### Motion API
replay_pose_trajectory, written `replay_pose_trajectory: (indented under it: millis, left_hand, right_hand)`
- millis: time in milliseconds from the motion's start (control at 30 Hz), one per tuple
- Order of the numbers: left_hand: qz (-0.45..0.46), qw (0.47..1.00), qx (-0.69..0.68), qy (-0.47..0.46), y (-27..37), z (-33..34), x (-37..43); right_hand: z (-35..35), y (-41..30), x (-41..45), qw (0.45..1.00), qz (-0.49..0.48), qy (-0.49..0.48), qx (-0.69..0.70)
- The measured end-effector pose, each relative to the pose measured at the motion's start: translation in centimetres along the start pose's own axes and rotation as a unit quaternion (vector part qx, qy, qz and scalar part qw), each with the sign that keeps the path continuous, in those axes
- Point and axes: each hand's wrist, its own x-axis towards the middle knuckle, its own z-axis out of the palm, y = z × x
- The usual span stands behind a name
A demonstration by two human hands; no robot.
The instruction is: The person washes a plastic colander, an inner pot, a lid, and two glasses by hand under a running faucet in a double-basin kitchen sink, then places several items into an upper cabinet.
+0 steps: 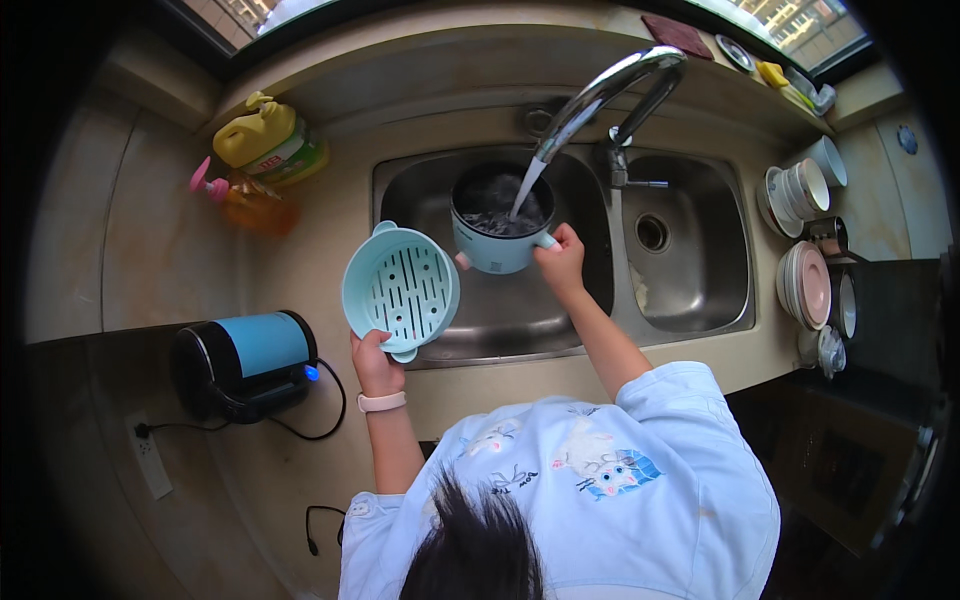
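Observation:
My left hand [376, 363] grips the lower rim of a light blue plastic steamer basket [402, 289], with its slotted base facing up toward the camera. The basket is over the sink's left edge. In my right hand [561, 260] is the handle of a light blue electric cooking pot [491, 251] with a dark interior. The pot is over the left sink basin [510, 319]. A chrome faucet [592, 97] pours a stream of water [528, 186] into it, and the water inside is churning.
Left of the sink stand a yellow detergent jug [259, 135] and an orange pump bottle [259, 206]. A blue-and-black electric kettle [251, 364] with a cord lies nearer. Stacked bowls [802, 187] and plates [806, 285] line the right side, beyond the smaller basin [697, 255].

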Motion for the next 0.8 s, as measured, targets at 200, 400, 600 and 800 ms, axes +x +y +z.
replay_pose_trajectory:
  millis: [200,400,600,800]
  left_hand:
    - [-0.053,0.998,-0.017,0.005,1.1,-0.8,0.0]
    - [-0.034,0.999,-0.015,0.012,0.3,-2.1,0.9]
    - [-0.061,0.998,0.003,-0.024,-1.1,-2.7,2.1]
    - [-0.080,0.994,0.030,-0.065,-1.5,-1.7,2.0]
  right_hand:
    - [0.5,-1.0,-0.8,1.000,0.003,0.001,0.018]
    - [-3.3,-0.7,-0.6,0.992,-0.049,-0.061,-0.099]
    - [-3.2,-5.5,-0.4,0.961,-0.006,-0.102,-0.257]
    - [-1.5,-4.9,2.0,0.970,0.064,-0.067,-0.226]
